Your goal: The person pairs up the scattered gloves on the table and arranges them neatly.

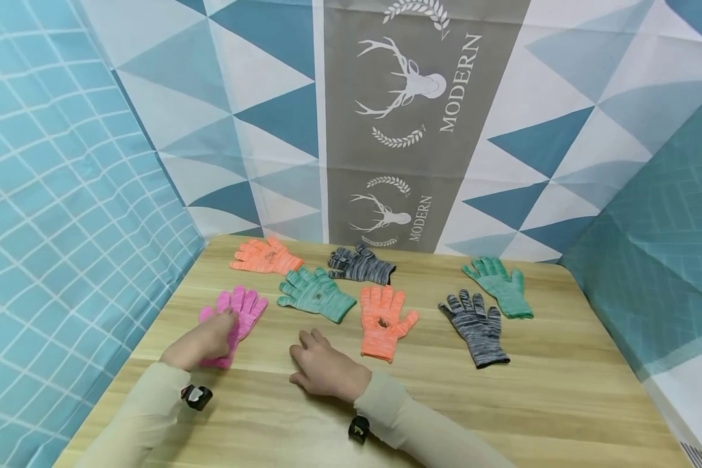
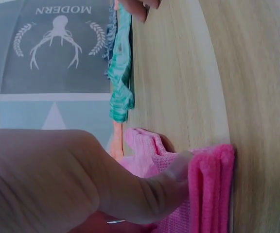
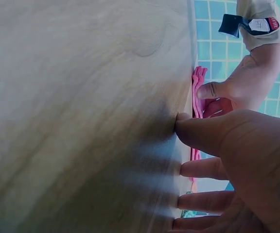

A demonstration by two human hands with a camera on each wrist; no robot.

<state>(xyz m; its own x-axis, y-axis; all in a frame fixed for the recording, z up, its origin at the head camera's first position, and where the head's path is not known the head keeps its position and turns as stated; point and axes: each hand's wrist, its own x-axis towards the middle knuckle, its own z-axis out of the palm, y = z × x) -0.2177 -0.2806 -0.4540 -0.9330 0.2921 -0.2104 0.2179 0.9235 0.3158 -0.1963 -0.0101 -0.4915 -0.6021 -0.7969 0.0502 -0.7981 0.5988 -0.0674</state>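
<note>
At the left of the table lies a pink knit glove [image 1: 246, 311], fingers pointing away and cuff toward me. My left hand [image 1: 212, 338] pinches it near the cuff. The left wrist view shows the thumb [image 2: 154, 191] laid over the pink cuff [image 2: 210, 189], whose edge appears in several thick layers. My right hand [image 1: 327, 367] is beside it to the right, fingers spread and slightly bent, holding nothing. Its fingertips [image 3: 183, 117] are right at the tabletop in the right wrist view. Nearest to that hand are a green glove [image 1: 317, 296] and an orange glove [image 1: 381, 322].
Farther back lie another orange glove [image 1: 266, 255] and a grey-black glove [image 1: 361, 265]. To the right are a second grey-black glove [image 1: 476, 328] and a green glove [image 1: 502, 286]. Patterned cloth [image 1: 269, 130] hangs behind the wooden table [image 1: 556, 390], with blue tiled cloth [image 1: 64, 214] on the left.
</note>
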